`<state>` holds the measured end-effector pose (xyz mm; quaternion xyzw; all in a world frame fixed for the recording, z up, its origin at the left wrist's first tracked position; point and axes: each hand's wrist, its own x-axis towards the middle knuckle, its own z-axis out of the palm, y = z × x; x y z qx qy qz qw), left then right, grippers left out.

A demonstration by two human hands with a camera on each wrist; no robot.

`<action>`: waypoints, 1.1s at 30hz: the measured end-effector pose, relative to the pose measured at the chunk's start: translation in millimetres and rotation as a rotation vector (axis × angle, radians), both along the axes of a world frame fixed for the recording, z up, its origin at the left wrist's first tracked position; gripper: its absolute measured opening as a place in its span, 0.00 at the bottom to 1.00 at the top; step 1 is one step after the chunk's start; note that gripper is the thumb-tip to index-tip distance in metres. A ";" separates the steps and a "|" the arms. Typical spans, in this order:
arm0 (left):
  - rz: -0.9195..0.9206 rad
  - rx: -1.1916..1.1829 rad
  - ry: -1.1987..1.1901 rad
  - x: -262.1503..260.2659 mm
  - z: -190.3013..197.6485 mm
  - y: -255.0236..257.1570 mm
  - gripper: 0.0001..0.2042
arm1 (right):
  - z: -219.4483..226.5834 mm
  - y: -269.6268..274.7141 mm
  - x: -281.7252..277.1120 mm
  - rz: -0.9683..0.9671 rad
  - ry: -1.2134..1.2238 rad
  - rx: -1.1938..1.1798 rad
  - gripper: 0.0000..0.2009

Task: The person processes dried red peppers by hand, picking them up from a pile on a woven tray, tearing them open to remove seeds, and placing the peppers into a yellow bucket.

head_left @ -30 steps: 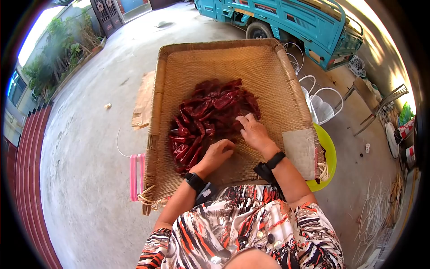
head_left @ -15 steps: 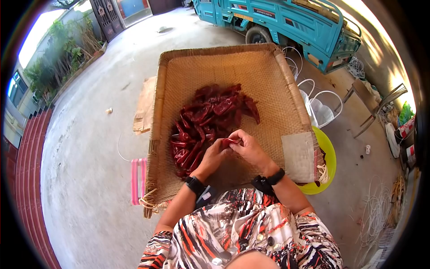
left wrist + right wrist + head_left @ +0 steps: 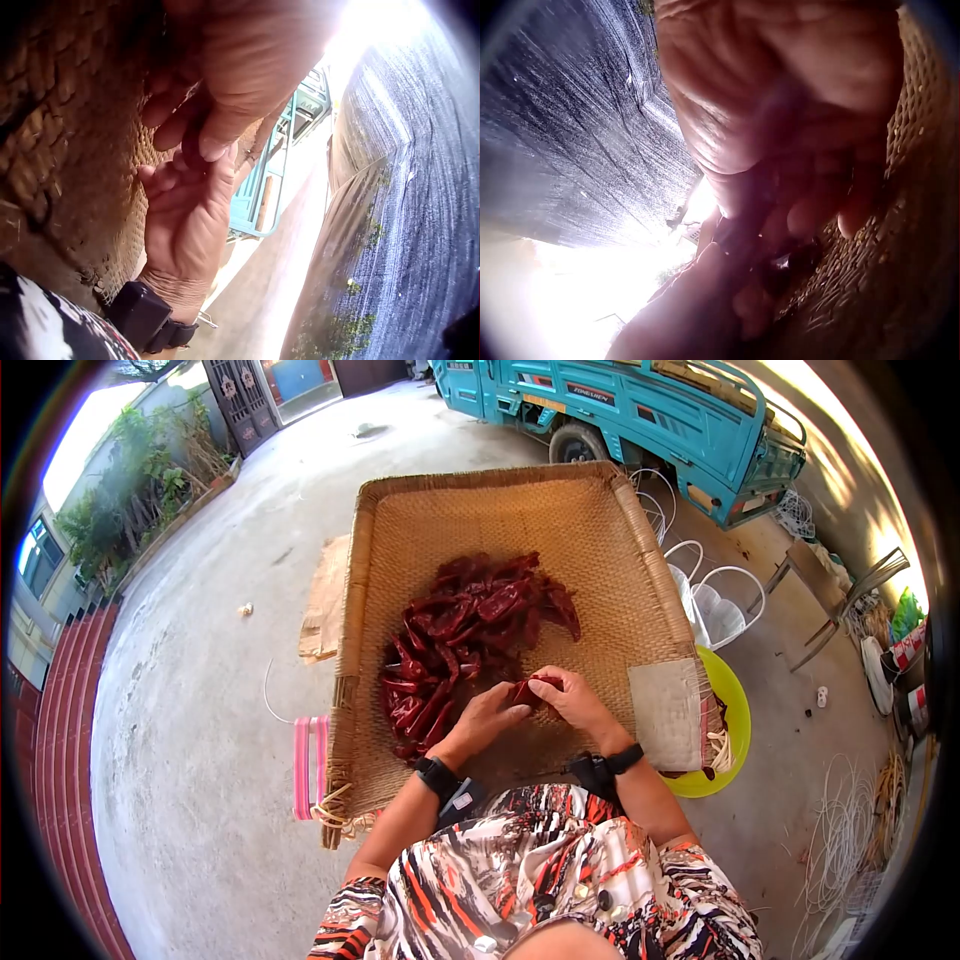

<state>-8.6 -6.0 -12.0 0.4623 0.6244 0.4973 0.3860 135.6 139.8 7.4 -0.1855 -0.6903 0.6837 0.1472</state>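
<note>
Both hands meet over the near part of a woven tray [image 3: 600,600]. Between them is a dark red dried pepper [image 3: 527,692]. The left hand [image 3: 484,720] pinches its left side, and the right hand [image 3: 580,710] grips the other end with thumb and fingers. A heap of dark red peppers [image 3: 465,620] lies in the tray, beyond and left of the hands. In the left wrist view the left hand [image 3: 247,67] and the right hand [image 3: 187,225] touch around the pepper. The right wrist view is dim, with the pepper partly hidden by fingers.
A yellow-green basin [image 3: 735,710] stands under the tray's right side, near white bags [image 3: 715,605]. A pink striped bag [image 3: 310,765] is at the left. Beyond are a blue-green cargo vehicle [image 3: 650,420] and a chair [image 3: 835,585] on the right.
A second ago the hands were apart, the right at the heap. They came together with a pepper between them, then moved slightly lower and to the right in view.
</note>
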 end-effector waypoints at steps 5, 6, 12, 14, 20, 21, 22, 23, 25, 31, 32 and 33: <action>0.101 0.115 -0.048 3.8 9.2 -1.5 0.20 | 1.8 15.3 16.4 -0.348 0.077 -0.057 0.12; 0.113 0.117 -0.085 1.9 7.1 -1.5 0.20 | 5.2 20.7 23.3 -0.438 0.135 -0.140 0.12; 0.399 0.472 0.426 1.4 11.4 2.7 0.12 | -12.6 85.0 89.7 -0.722 0.701 -0.694 0.16; 0.471 0.506 0.612 -0.9 16.1 3.3 0.12 | -24.6 107.4 113.5 -0.761 0.829 -0.784 0.18; 0.625 0.257 1.043 -3.7 5.7 4.5 0.17 | -11.8 102.9 123.4 -0.809 0.887 -0.920 0.21; 0.602 0.227 1.078 -3.2 1.6 4.2 0.18 | -13.0 101.6 120.8 -0.810 0.859 -0.935 0.20; 0.580 0.200 1.115 -2.7 -1.4 4.3 0.19 | -14.5 100.3 117.4 -0.809 0.834 -0.949 0.18; 0.558 0.173 1.151 -4.1 -3.0 4.6 0.20 | -15.7 99.0 113.7 -0.807 0.809 -0.963 0.17; 0.470 0.018 1.094 -5.5 4.1 1.0 0.21 | -15.4 87.8 103.1 -0.723 0.708 -0.933 0.14; 0.609 0.032 0.987 -7.3 -4.5 3.5 0.26 | -6.5 41.2 61.5 -0.555 0.399 -0.653 0.07; 0.649 0.079 0.964 -7.6 -5.9 3.7 0.27 | -4.8 35.1 56.4 -0.513 0.358 -0.609 0.07; 0.672 0.089 0.960 -6.4 -4.9 3.5 0.26 | -2.3 28.8 51.8 -0.472 0.317 -0.564 0.07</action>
